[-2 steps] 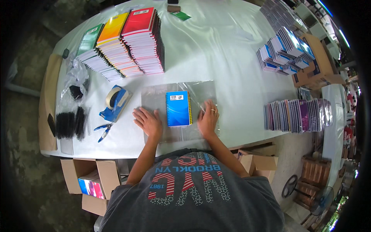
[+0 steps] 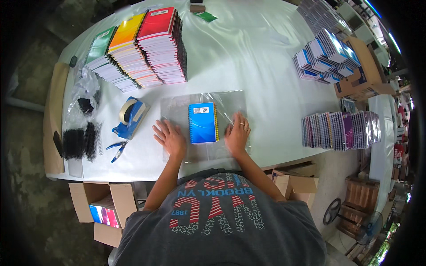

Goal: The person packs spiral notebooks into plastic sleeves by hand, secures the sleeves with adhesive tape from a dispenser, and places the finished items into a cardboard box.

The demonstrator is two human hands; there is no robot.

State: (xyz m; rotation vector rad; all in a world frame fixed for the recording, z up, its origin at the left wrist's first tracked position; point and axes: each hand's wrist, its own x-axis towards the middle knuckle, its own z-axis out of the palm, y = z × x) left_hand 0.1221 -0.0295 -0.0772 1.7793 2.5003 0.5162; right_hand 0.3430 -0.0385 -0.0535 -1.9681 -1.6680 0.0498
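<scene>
A small blue spiral notebook [image 2: 203, 126] lies flat in front of me, with a white label near its top and a yellow edge showing along its right side. Clear plastic film [image 2: 174, 104] spreads around it on the table; whether a layer also covers the notebook I cannot tell. To the left of the notebook, my left hand [image 2: 171, 138] rests palm down on the film, fingers spread. On the other side, my right hand [image 2: 237, 135] touches the film near its right edge, its fingers slightly bent and the thumb apart. Neither hand touches the notebook.
A blue tape dispenser [image 2: 131, 119] and blue-handled pliers [image 2: 117, 151] lie left of my left hand. Black binding coils [image 2: 74, 144] are farther left. Tall stacks of red notebooks [image 2: 162, 48] stand behind beside yellow and green ones. Wrapped notebooks [image 2: 339, 131] line the right side.
The fingers of my right hand bend a little more. My left hand stays on the film, and the whole view has shifted slightly.
</scene>
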